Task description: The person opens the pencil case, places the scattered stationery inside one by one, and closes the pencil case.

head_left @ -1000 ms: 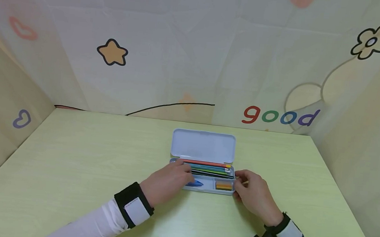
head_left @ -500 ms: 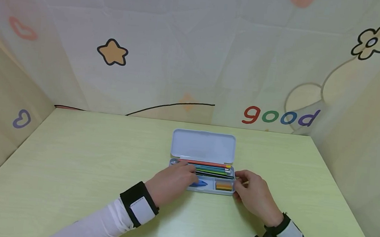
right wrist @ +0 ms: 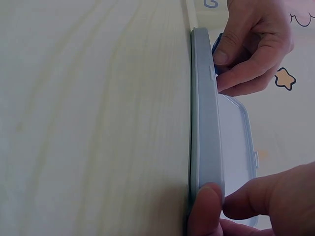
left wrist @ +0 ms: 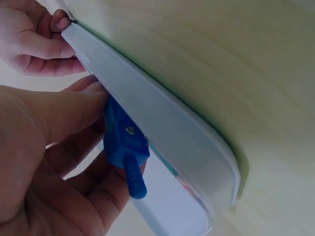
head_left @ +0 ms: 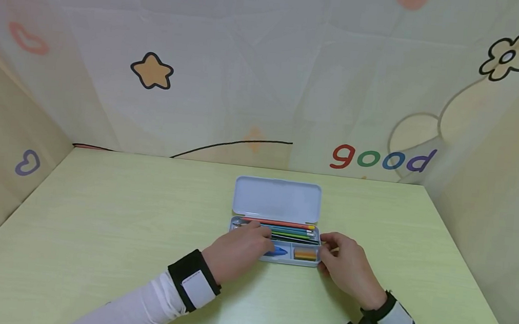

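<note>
A light blue pencil case (head_left: 285,260) lies on the table with its lid (head_left: 277,199) tipped back. My left hand (head_left: 239,250) pinches a blue drawing compass (left wrist: 125,137) between thumb and fingers, low over the front compartment. The compass's short knob and a screw show in the left wrist view; its pointed end shows past my fingers in the head view. At the case's right end, my right hand (head_left: 348,265) grips the wall with thumb and fingers. Several pencils (head_left: 292,232) lie in the rear compartment, their left ends partly hidden by my left hand.
A small orange-brown block (head_left: 305,255) sits in the front right compartment. The pale wooden table (head_left: 121,211) extends on both sides of the case. Printed cloth walls (head_left: 230,77) stand behind it and at both sides.
My left hand has shifted a little to the right along the front compartment, taking the compass with it. My right hand has stayed on the case's end.
</note>
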Demonstrator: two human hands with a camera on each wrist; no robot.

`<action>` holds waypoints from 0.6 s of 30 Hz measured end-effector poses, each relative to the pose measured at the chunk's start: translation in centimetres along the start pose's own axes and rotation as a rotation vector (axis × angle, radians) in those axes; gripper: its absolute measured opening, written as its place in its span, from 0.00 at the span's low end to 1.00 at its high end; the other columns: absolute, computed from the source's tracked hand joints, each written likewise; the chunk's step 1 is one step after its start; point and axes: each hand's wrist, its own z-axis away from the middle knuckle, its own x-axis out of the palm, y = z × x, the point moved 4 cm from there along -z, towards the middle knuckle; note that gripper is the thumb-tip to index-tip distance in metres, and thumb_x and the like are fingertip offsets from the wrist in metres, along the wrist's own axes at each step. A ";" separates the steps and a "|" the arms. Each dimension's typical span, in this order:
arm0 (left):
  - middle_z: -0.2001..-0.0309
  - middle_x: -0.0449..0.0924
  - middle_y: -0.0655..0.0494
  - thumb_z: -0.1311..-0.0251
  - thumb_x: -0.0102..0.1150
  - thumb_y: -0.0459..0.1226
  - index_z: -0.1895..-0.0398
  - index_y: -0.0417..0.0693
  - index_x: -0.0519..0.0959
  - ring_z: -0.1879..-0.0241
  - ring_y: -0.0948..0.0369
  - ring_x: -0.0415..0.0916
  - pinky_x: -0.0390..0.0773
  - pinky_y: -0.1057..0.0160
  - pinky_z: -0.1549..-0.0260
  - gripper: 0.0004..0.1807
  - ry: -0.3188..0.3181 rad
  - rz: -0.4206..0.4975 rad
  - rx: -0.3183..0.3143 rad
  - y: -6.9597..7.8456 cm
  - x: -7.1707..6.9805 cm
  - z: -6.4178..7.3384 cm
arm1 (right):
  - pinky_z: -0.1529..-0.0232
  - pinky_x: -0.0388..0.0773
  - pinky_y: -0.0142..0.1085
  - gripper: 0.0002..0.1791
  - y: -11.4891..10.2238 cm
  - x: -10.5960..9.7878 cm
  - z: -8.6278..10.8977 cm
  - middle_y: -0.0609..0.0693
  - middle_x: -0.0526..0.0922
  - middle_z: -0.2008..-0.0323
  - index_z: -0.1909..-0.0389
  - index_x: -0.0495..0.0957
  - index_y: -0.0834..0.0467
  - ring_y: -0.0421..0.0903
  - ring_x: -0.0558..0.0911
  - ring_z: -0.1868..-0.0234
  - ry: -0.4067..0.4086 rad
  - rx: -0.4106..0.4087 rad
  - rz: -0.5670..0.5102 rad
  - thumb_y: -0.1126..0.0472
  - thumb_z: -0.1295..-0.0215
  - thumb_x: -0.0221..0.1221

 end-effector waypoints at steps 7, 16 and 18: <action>0.50 0.86 0.57 0.33 0.72 0.31 0.49 0.52 0.91 0.55 0.60 0.75 0.80 0.68 0.52 0.12 0.002 -0.017 0.004 0.1 0.4 0.0 | 0.69 0.82 0.34 0.20 0.0 0.1 0.0 0.57 0.82 0.58 0.36 0.76 0.69 0.46 0.81 0.68 -0.006 -0.015 0.001 0.65 0.23 0.56; 0.49 0.85 0.57 0.34 0.72 0.32 0.49 0.54 0.91 0.55 0.60 0.76 0.81 0.68 0.51 0.13 -0.001 -0.029 0.008 0.0 0.6 -0.1 | 0.70 0.81 0.34 0.19 0.1 0.1 0.0 0.56 0.82 0.59 0.36 0.76 0.69 0.46 0.81 0.68 -0.002 -0.022 -0.003 0.65 0.23 0.56; 0.49 0.85 0.57 0.33 0.72 0.32 0.49 0.53 0.91 0.55 0.60 0.76 0.81 0.68 0.51 0.13 -0.001 -0.026 0.009 0.0 0.6 -0.1 | 0.70 0.82 0.34 0.19 0.1 0.0 0.1 0.56 0.82 0.59 0.36 0.76 0.69 0.46 0.81 0.68 -0.003 -0.020 -0.004 0.65 0.23 0.56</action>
